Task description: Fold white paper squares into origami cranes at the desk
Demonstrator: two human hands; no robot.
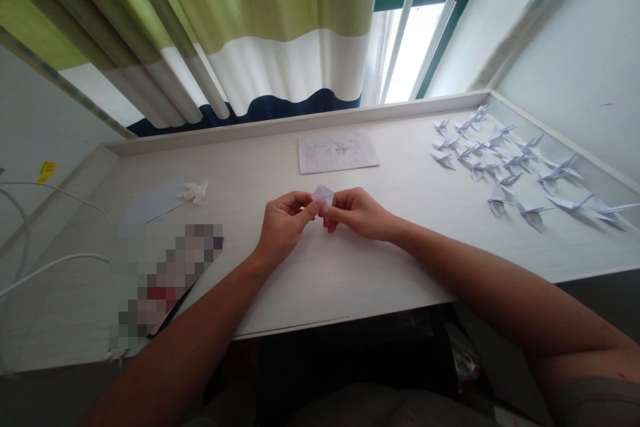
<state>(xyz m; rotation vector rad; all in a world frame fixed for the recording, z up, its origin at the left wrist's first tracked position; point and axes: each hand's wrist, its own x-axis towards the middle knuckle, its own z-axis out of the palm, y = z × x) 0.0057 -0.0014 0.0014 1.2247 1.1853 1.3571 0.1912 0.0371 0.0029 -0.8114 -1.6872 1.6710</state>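
Observation:
A small folded piece of white paper (323,195) is pinched between both my hands just above the pale desk (350,267). My left hand (285,223) grips its left side with curled fingers. On the right side, my right hand (357,213) holds it with thumb and fingertips pressed together. Both hands meet at the middle of the desk, close to its front edge.
Several finished paper cranes (505,160) lie spread over the desk's right side. A printed sheet (336,152) lies behind my hands. At the left are white paper sheets (153,203), a crumpled scrap (196,191), a blurred-out object (160,280) and white cables (45,267). Curtains and a window stand behind.

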